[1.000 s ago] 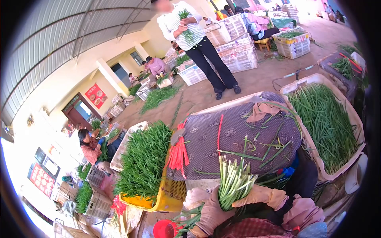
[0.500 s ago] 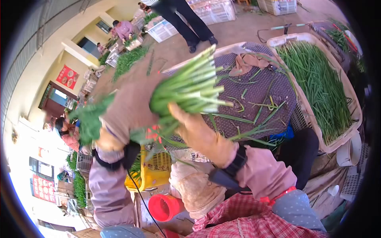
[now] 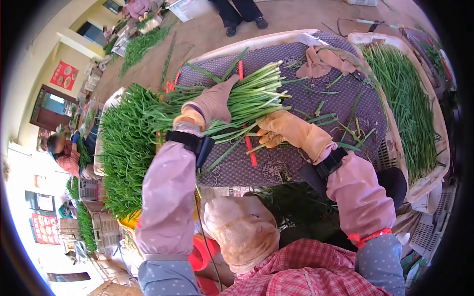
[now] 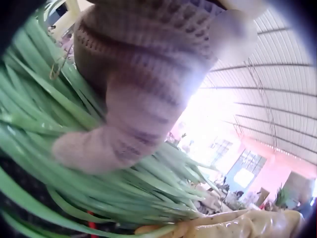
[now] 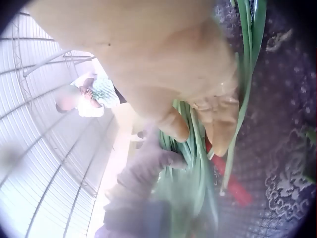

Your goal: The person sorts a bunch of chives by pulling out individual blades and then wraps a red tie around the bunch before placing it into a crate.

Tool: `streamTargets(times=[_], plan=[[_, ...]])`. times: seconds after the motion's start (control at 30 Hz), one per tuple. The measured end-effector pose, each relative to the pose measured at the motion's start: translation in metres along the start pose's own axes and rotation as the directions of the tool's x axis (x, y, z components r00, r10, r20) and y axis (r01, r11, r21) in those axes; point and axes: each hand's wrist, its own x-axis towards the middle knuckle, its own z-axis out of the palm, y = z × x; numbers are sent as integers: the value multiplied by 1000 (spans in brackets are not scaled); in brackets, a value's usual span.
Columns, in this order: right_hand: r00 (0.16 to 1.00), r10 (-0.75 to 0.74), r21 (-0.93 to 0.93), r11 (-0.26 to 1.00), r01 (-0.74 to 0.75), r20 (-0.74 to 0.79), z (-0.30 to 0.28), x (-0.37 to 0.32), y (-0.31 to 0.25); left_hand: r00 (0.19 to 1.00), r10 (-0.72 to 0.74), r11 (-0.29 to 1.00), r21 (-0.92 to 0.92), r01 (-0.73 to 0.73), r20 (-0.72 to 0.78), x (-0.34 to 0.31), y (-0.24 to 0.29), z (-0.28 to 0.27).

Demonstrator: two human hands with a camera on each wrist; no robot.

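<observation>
In the head view, a bunch of garlic chives [image 3: 254,98] lies over the purple patterned cloth [image 3: 276,165], pale cut ends to the right. My left hand [image 3: 212,101], in a mauve knit glove, grips it around the middle; the left wrist view shows a bent gloved finger [image 4: 99,148] across the leaves. Under the bunch runs a red strip [image 3: 252,152], showing on both sides. My right hand [image 3: 296,130], in an orange rubber glove, is at the bunch's lower edge by the cut ends. Its fingers are loosely bent, thumb and fingers apart in the right wrist view.
A heap of chives [image 3: 131,148] stands to the left, and a pale crate [image 3: 354,37] full of chives to the right. Loose leaves and a tan cloth [image 3: 323,61] lie on the work surface. A red bucket [image 3: 200,254] stands below; a person's legs [image 3: 239,12] are beyond.
The bunch has gone from upright near my body, through the air, down sideways onto the cloth across the red strip. My left hand keeps hold; my right hand has moved to its lower edge.
</observation>
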Motion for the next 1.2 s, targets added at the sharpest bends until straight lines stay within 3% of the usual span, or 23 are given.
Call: streamTargets(times=[0.03,0.07,0.1,0.13,0.17,0.2,0.23,0.27,0.33,0.4,0.47,0.5,0.63,0.67,0.73,0.83,0.87,0.93,1.07,1.13,1.2], plan=[[999,8,-216,976,-19,-53,4,-4,-5,998,63,990,-126,-64,-10,-7,-6,-4],[994,3,-416,908,-48,-107,8,-9,-10,998,59,989,-135,-59,-4,-9,-7,-3],[992,-60,-725,688,-40,-111,13,-14,-14,1000,6,988,-155,-2,20,-15,-1,-6],[992,-53,-723,689,-45,-112,19,-23,-16,998,-47,983,-173,54,42,-20,2,-7],[979,-192,-865,501,35,-72,28,-35,-15,1000,6,1000,6,-6,2,-24,10,1],[949,-316,-957,275,91,-1,34,-44,-11,1000,8,1000,0,-8,3,-30,17,12],[899,-432,-972,172,160,71,35,-45,-2,998,-31,989,142,40,-60,-37,24,23],[902,-427,-973,174,155,67,33,-47,2,990,-61,956,279,95,-126,-41,29,32],[921,-375,-992,20,124,107,32,-50,4,988,-81,947,300,118,-134,-41,28,42],[886,-441,-986,14,168,145,30,-50,14,981,-39,958,273,92,-192,-38,23,43],[956,-293,-954,-293,-60,30,41,-49,11,969,38,944,326,45,-244,-27,15,35],[963,-266,-927,-369,-67,36,55,-66,-6,979,-6,957,282,64,-201,-20,13,29],[944,-327,-963,-267,-44,47,87,-73,-10,985,-34,942,323,88,-170,-1,10,22],[862,-464,-953,-297,64,202,87,-60,0,986,-56,938,331,106,-158,1,10,20],[732,-587,-926,-342,163,345,78,-36,19,980,-23,946,312,86,-199,1,3,25],[763,-466,-894,-250,371,447,52,-18,26,972,-65,966,229,118,-224,0,9,19],[766,-469,-898,-251,361,439,45,-19,27,981,-115,971,190,144,-157,-1,13,15],[697,-503,-857,-240,456,512,35,-22,25,984,-152,974,158,165,-91,-6,28,6],[715,-508,-878,-266,399,479,34,-69,9,978,-204,957,202,210,-49,-27,52,18],[795,-435,-904,-270,332,422,33,-84,20,975,-181,964,173,201,-125,-35,56,27],[729,-512,-882,-141,450,454,33,-87,22,978,-169,974,131,184,-123,-37,47,29]])
